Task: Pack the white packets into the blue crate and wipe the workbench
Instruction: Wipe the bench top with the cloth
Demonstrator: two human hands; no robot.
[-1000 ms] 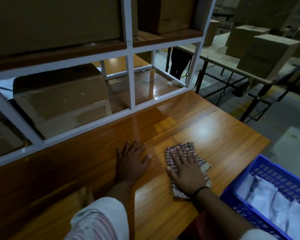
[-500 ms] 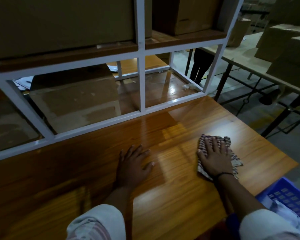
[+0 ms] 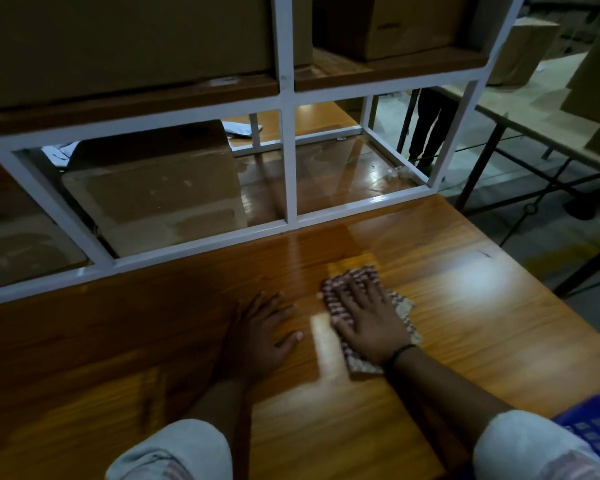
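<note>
My right hand (image 3: 368,317) lies flat, palm down, on a checked cloth (image 3: 362,365) and presses it onto the wooden workbench (image 3: 465,323) near its middle. My left hand (image 3: 257,337) rests flat on the bench just left of the cloth, fingers spread, holding nothing. Only a corner of the blue crate (image 3: 589,431) shows at the bottom right, beside my right sleeve. The white packets are out of view.
A white metal shelf frame (image 3: 288,161) stands along the bench's far edge, with cardboard boxes (image 3: 125,39) on and behind it. The bench's right edge drops to the floor. Another table (image 3: 534,116) with boxes stands at the far right; a person's legs (image 3: 430,126) show beyond the frame.
My right hand slid the cloth out to the right, then back left toward my left hand. The left hand stayed planted. The view shifted and the crate has nearly left the frame.
</note>
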